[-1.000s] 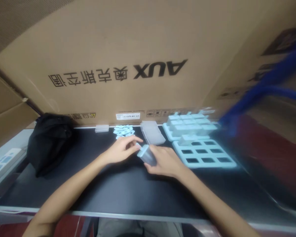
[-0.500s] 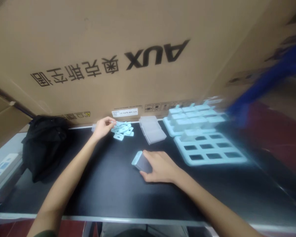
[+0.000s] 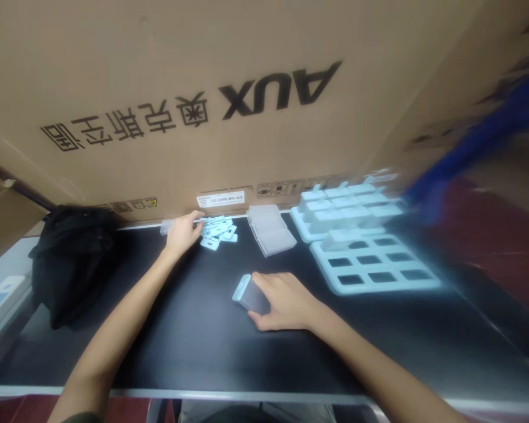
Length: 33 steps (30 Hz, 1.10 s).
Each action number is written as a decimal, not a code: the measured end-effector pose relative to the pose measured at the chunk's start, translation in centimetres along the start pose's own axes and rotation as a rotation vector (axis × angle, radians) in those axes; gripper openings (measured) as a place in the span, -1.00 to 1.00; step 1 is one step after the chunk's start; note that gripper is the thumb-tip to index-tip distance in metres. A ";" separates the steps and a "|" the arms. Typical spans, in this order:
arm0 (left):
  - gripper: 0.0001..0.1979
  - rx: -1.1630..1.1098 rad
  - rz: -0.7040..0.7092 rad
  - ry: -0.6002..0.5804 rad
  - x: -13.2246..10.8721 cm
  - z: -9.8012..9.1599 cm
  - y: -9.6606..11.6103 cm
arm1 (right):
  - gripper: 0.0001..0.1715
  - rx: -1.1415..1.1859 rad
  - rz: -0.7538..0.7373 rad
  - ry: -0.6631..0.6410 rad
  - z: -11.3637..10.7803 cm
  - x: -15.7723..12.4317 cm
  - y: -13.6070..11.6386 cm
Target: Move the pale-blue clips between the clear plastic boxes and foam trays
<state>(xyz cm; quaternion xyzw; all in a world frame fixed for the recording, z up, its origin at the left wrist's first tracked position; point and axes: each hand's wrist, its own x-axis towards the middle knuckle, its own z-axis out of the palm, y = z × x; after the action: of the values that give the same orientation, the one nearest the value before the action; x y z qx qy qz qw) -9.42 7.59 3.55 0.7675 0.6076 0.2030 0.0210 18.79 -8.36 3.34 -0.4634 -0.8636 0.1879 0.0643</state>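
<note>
My right hand (image 3: 284,301) grips a small translucent box (image 3: 255,295) by its sides, its light-blue end (image 3: 241,288) facing left. Farther back on the left, my left hand (image 3: 184,231) is at the left edge of a loose pile of light-blue flat pieces (image 3: 219,231). Its fingers are bent together at the pile, and whether a piece is between them is too small to tell. Beyond that hand lies a clear plastic item (image 3: 166,226). Stacked translucent sheets or boxes (image 3: 271,230) rest right of the pile.
On the right are a light-blue grid tray (image 3: 364,288) and, behind it, a second tray holding several light-blue boxes (image 3: 348,207). A black cloth bag (image 3: 73,258) lies at the left. A large cardboard box (image 3: 158,59) stands behind the black table (image 3: 194,352).
My left hand has shifted slightly left, uncovering more of the clear plastic item. My right hand still holds the box, slightly left and lower in view. The whole view has shifted a little.
</note>
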 end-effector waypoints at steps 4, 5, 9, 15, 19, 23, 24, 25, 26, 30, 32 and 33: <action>-0.70 -0.078 0.040 -0.006 -2.2 -1.0 2.5 | -0.58 0.004 0.003 -0.005 0.0 0.1 0.0; -0.69 -0.147 0.076 -0.067 -3.2 -1.3 3.4 | -0.58 0.004 0.003 -0.007 0.0 0.2 0.1; -0.62 -0.417 0.222 -0.479 -7.9 -2.8 7.9 | -0.53 0.007 -0.006 -0.007 0.3 0.2 0.2; -0.63 -0.395 0.254 -0.621 -10.9 -3.7 10.8 | -0.47 0.036 -0.016 0.018 0.7 0.0 0.0; -0.62 -0.415 0.272 -0.628 -10.2 -3.9 10.4 | -0.48 0.024 -0.001 0.028 0.6 0.2 -0.2; -0.61 -0.369 0.317 -0.612 -9.9 -4.0 10.6 | -0.47 0.004 0.023 0.047 0.6 0.3 -0.3; -0.61 -0.354 0.328 -0.600 -9.9 -4.0 10.6 | -0.46 0.000 0.028 0.052 0.6 0.3 -0.3; -0.61 -0.340 0.337 -0.586 -9.9 -3.9 10.7 | -0.45 -0.003 0.032 0.056 0.6 0.3 -0.3; -0.61 -0.327 0.341 -0.574 -9.9 -3.8 10.8 | -0.45 -0.005 0.037 0.060 0.6 0.3 -0.3; -0.60 -0.285 0.342 -0.538 -9.8 -3.3 10.9 | -0.44 -0.012 0.068 0.072 0.5 0.3 -0.2; -0.60 -0.265 0.353 -0.522 -9.7 -3.1 11.1 | -0.45 -0.020 0.096 0.077 0.3 0.3 -0.2; -0.60 -0.250 0.360 -0.515 -9.6 -2.9 11.2 | -0.46 -0.025 0.108 0.079 0.3 0.3 -0.3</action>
<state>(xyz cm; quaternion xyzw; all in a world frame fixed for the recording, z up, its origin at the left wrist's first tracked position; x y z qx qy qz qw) -1.83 -4.98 6.62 0.8800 0.4077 0.0757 0.2317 18.32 -8.29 3.16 -0.5173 -0.8362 0.1620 0.0825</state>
